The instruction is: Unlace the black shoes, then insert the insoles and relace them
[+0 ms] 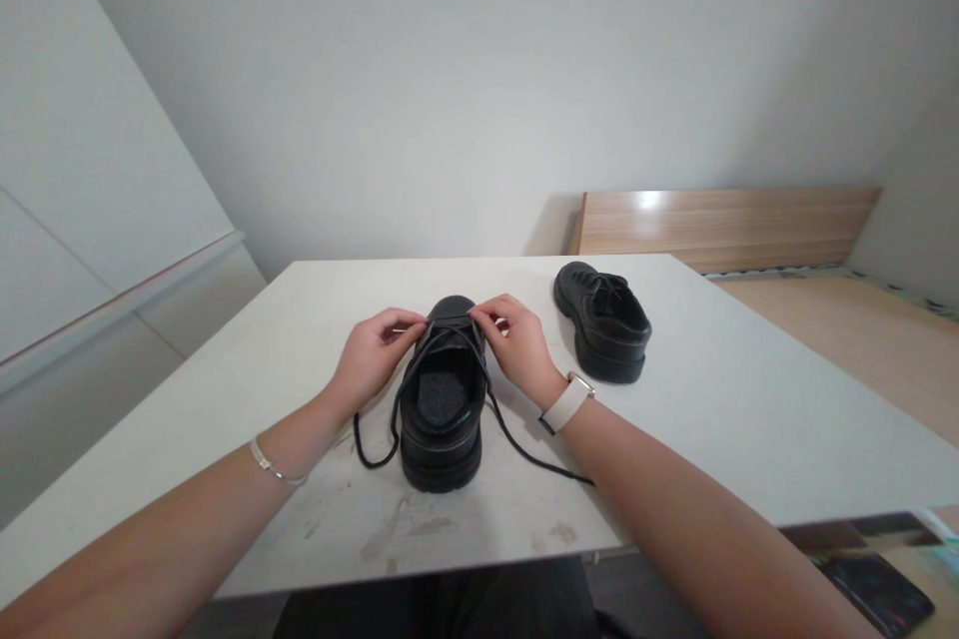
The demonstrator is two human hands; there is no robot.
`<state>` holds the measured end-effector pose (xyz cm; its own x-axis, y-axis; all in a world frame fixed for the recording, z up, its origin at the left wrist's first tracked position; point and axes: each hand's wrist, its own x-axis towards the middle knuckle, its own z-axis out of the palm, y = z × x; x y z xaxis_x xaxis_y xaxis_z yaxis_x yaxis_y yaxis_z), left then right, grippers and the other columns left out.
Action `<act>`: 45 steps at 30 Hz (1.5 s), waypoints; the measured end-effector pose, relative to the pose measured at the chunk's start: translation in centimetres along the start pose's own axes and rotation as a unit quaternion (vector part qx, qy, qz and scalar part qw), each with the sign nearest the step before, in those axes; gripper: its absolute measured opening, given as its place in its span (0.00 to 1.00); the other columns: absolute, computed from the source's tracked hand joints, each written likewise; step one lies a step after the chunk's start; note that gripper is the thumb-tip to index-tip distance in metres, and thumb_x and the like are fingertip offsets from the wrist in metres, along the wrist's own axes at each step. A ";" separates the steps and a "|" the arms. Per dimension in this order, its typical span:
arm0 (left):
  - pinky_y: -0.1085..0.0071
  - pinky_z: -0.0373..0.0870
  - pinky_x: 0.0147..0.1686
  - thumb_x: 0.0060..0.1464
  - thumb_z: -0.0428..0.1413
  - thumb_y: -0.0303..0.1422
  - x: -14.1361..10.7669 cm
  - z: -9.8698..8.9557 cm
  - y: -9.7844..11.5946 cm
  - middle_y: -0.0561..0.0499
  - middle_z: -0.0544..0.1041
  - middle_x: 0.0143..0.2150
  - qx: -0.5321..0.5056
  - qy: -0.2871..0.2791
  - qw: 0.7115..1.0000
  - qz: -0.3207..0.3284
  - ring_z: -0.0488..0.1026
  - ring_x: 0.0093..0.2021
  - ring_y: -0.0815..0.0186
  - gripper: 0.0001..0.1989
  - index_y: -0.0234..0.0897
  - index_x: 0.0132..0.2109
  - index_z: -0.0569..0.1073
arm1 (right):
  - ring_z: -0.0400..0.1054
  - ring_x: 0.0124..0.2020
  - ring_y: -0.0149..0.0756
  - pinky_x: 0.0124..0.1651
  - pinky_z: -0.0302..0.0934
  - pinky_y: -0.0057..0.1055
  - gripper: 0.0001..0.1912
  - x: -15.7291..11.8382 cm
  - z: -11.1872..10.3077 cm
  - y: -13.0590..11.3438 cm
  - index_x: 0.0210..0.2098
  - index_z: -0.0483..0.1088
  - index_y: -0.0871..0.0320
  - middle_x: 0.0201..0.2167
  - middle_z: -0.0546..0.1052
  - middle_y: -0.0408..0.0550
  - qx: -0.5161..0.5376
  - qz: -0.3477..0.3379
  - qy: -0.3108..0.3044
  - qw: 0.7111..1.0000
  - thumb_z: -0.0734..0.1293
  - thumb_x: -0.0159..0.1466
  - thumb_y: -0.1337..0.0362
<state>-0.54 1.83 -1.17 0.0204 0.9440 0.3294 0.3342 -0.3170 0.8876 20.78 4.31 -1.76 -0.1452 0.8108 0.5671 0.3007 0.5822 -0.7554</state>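
Note:
A black lace-up shoe [441, 459] stands upright on the white table, its heel towards me and its toe pointing away. Its black shoelace [516, 444] hangs loose on both sides, the ends lying on the table. At the left edge of the lacing, my left hand [379, 349] pinches with thumb and fingertips. Opposite it, my right hand [516, 339] pinches at the right edge in the same way. What lies between the fingertips is very small; it appears to be lace near the front eyelets.
Behind and to the right sits a second black shoe [606, 324] with its lace tied. The white table [719, 419] reaches back to a wall. A wooden bed headboard [719, 223] is beyond it, and a dark phone-like object [876, 594] lies at lower right.

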 end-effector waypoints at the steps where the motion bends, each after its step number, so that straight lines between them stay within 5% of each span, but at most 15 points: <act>1: 0.62 0.72 0.46 0.53 0.62 0.46 0.1 0.1 -0.1 0.44 0.81 0.39 0.019 0.005 1.000 0.013 0.77 0.42 0.57 0.18 0.34 0.40 0.78 | 0.69 0.37 0.36 0.38 0.63 0.32 0.10 0.0 0.1 -0.2 0.34 0.75 0.57 0.34 0.76 0.49 -0.006 -0.012 0.010 1.000 0.65 0.68 0.61; 7: 0.62 0.70 0.50 0.64 0.51 0.38 0.0 0.3 1.2 0.47 0.78 0.41 0.054 0.018 0.992 0.115 0.77 0.46 0.60 0.08 0.38 0.43 0.67 | 0.67 0.37 0.36 0.43 0.59 0.34 0.13 0.1 -0.2 -1.2 0.34 0.68 0.58 0.32 0.73 0.46 0.013 -0.031 -0.015 0.999 0.60 0.70 0.57; 13: 0.71 0.70 0.35 0.62 0.53 0.36 -0.1 -1.0 2.6 0.53 0.71 0.33 0.029 0.043 0.988 0.144 0.73 0.32 0.67 0.07 0.39 0.43 0.64 | 0.62 0.32 0.34 0.41 0.57 0.34 0.18 0.7 -1.8 -1.6 0.28 0.66 0.57 0.27 0.69 0.42 0.060 0.009 -0.033 0.998 0.63 0.67 0.50; 18: 0.67 0.67 0.37 0.60 0.53 0.37 0.3 -2.2 2.2 0.48 0.75 0.40 0.229 -0.056 0.956 0.175 0.69 0.34 0.64 0.10 0.37 0.46 0.71 | 0.62 0.34 0.33 0.42 0.56 0.33 0.14 1.2 -2.9 -0.8 0.29 0.64 0.56 0.29 0.68 0.42 0.090 -0.004 -0.037 0.995 0.68 0.61 0.54; 22: 0.64 0.67 0.38 0.61 0.51 0.44 0.6 -2.8 1.4 0.45 0.78 0.36 0.304 -0.114 0.932 0.162 0.72 0.37 0.59 0.16 0.37 0.40 0.76 | 0.58 0.27 0.30 0.34 0.53 0.30 0.16 1.7 -3.9 0.3 0.25 0.61 0.56 0.23 0.64 0.38 0.066 0.054 -0.096 0.992 0.69 0.57 0.53; 26: 0.63 0.66 0.39 0.60 0.53 0.44 0.6 -3.1 1.5 0.47 0.79 0.32 0.300 -0.053 0.941 0.151 0.71 0.38 0.57 0.15 0.39 0.36 0.78 | 0.55 0.22 0.29 0.28 0.47 0.29 0.19 1.6 -4.7 0.8 0.31 0.67 0.57 0.20 0.65 0.37 0.012 0.119 -0.181 0.976 0.69 0.58 0.47; 30: 0.58 0.65 0.52 0.53 0.56 0.37 0.6 -3.3 2.4 0.48 0.80 0.38 0.206 0.071 0.966 0.141 0.72 0.45 0.56 0.07 0.39 0.33 0.75 | 0.60 0.26 0.31 0.31 0.52 0.31 0.17 1.7 -5.3 0.7 0.30 0.74 0.60 0.24 0.72 0.43 -0.030 0.096 -0.247 0.964 0.67 0.61 0.51; 33: 0.58 0.68 0.52 0.50 0.55 0.35 0.9 -3.7 3.1 0.48 0.80 0.37 -0.050 0.085 0.994 0.052 0.75 0.44 0.58 0.05 0.38 0.32 0.70 | 0.64 0.31 0.34 0.35 0.57 0.32 0.13 1.9 -5.5 0.6 0.29 0.75 0.59 0.27 0.74 0.46 -0.041 0.067 -0.162 0.984 0.69 0.60 0.55; 35: 0.63 0.73 0.41 0.49 0.54 0.34 1.0 -4.2 3.4 0.53 0.74 0.26 -0.200 0.067 0.977 -0.007 0.74 0.33 0.62 0.06 0.39 0.29 0.65 | 0.66 0.34 0.36 0.36 0.61 0.32 0.11 2.0 -5.4 0.5 0.30 0.74 0.58 0.30 0.74 0.46 0.001 0.057 -0.070 0.996 0.69 0.59 0.56; 37: 0.72 0.65 0.26 0.50 0.55 0.34 1.0 -4.7 3.4 0.59 0.61 0.19 -0.239 0.061 0.968 -0.035 0.63 0.21 0.69 0.11 0.40 0.27 0.59 | 0.68 0.33 0.35 0.33 0.64 0.32 0.10 2.1 -5.2 0.2 0.31 0.71 0.57 0.32 0.74 0.45 0.106 0.068 -0.004 0.992 0.68 0.60 0.56; 39: 0.76 0.52 0.20 0.51 0.57 0.35 0.9 -5.0 3.1 0.62 0.55 0.19 -0.147 0.066 0.987 -0.025 0.54 0.18 0.72 0.10 0.40 0.31 0.61 | 0.70 0.29 0.33 0.30 0.66 0.31 0.10 2.1 -5.0 -0.3 0.33 0.67 0.55 0.35 0.76 0.45 0.242 0.087 0.033 0.966 0.67 0.61 0.55; 41: 0.75 0.50 0.22 0.51 0.60 0.36 0.6 -5.1 2.6 0.62 0.58 0.20 0.031 0.044 0.998 0.012 0.55 0.20 0.71 0.11 0.41 0.39 0.67 | 0.71 0.25 0.32 0.27 0.66 0.31 0.10 2.2 -5.1 -0.7 0.34 0.63 0.54 0.35 0.78 0.44 0.334 0.089 0.064 0.936 0.66 0.61 0.55; 43: 0.73 0.53 0.25 0.51 0.61 0.40 0.4 -5.0 2.2 0.59 0.63 0.21 0.208 -0.038 0.977 0.032 0.60 0.22 0.69 0.14 0.40 0.43 0.72 | 0.70 0.21 0.31 0.24 0.65 0.28 0.11 2.3 -5.3 -1.1 0.33 0.60 0.53 0.29 0.79 0.43 0.370 0.076 0.105 0.920 0.66 0.61 0.57; 45: 0.72 0.53 0.25 0.53 0.58 0.44 0.3 -4.9 1.9 0.56 0.67 0.21 0.303 -0.142 0.942 0.024 0.63 0.23 0.67 0.13 0.39 0.37 0.75 | 0.68 0.18 0.30 0.22 0.62 0.26 0.10 2.4 -5.6 -1.2 0.33 0.59 0.53 0.24 0.76 0.40 0.377 0.053 0.168 0.909 0.65 0.61 0.59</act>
<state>-4.52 1.04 2.19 0.2720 0.9438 0.1876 0.8014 -0.3301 0.4988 25.37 5.21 2.39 0.1811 0.8743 0.4504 -0.4540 0.4806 -0.7503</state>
